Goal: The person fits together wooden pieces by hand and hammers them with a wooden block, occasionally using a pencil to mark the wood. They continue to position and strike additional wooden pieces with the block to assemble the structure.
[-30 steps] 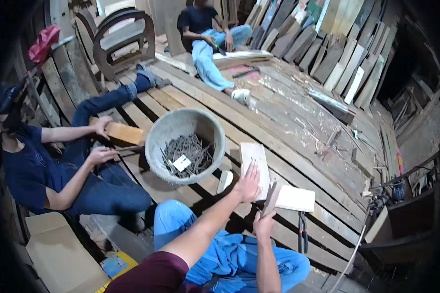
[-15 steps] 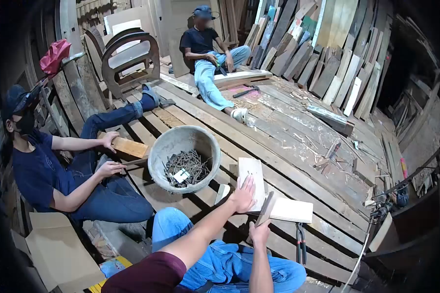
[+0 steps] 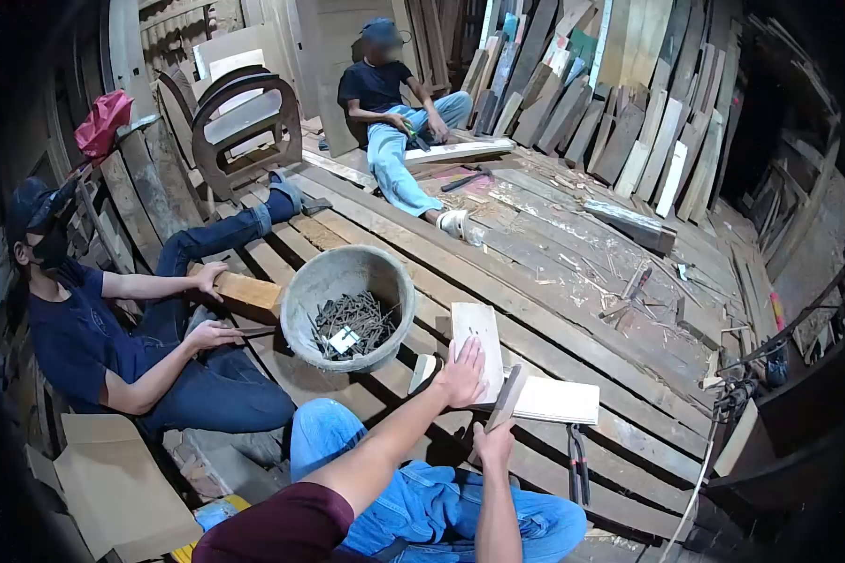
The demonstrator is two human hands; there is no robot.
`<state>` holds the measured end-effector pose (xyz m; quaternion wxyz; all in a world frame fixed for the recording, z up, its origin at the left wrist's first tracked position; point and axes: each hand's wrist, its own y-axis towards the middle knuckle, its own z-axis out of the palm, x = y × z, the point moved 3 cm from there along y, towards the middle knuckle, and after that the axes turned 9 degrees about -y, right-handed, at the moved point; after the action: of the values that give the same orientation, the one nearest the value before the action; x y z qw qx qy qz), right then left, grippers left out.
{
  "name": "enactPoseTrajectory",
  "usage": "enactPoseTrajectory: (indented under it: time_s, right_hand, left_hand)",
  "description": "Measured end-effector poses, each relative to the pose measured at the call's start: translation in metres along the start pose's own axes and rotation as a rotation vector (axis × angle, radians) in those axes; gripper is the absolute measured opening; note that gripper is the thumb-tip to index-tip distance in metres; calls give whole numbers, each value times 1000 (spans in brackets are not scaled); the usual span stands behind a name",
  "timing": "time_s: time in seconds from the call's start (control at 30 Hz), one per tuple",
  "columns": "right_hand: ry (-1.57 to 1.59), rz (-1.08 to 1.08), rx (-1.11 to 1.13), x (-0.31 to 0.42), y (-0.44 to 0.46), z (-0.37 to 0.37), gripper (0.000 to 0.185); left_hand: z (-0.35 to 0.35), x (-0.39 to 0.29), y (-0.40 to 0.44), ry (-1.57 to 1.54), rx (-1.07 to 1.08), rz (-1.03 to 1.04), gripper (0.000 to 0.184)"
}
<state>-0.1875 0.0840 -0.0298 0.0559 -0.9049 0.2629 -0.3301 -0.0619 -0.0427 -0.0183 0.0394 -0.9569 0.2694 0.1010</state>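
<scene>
My left hand (image 3: 461, 374) lies flat with spread fingers on a pale wooden board (image 3: 475, 324), pressing on its near part. Small dark marks show on the board near my fingertips. My right hand (image 3: 494, 442) is closed around the near end of a long flat file (image 3: 507, 396), whose far end points up beside the board's right edge. Just right of the file lies a second pale board (image 3: 559, 401). Red-and-black handled pincers (image 3: 578, 464) rest on the slats below it.
A bucket (image 3: 296, 314) of nail-like pieces stands ahead. At left, a co-worker holds a wooden block (image 3: 252, 295) and a flat tool; another person (image 3: 380, 103) sits at the back. Gaps run between floor slats (image 3: 620, 436). An open cardboard box (image 3: 113, 483) is at lower left.
The file has turned in my right hand, showing more of its broad face. My left hand stays on the board. The left co-worker's tool has drawn back from the block. The view shifted slightly.
</scene>
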Motion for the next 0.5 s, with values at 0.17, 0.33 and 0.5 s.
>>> enactPoseTrajectory:
  time_s: [0.17, 0.33, 0.5]
  right_hand:
    - [15, -25, -11, -4, 7, 3, 67]
    - [-99, -14, -34, 3, 5, -12, 60]
    - [-107, 45, -30, 6, 2, -24, 59]
  left_hand:
    - [-3, -2, -1, 8, 15, -19, 79]
    - [8, 1, -5, 6, 25, -33, 77]
    - [-8, -6, -25, 6, 76, -27, 72]
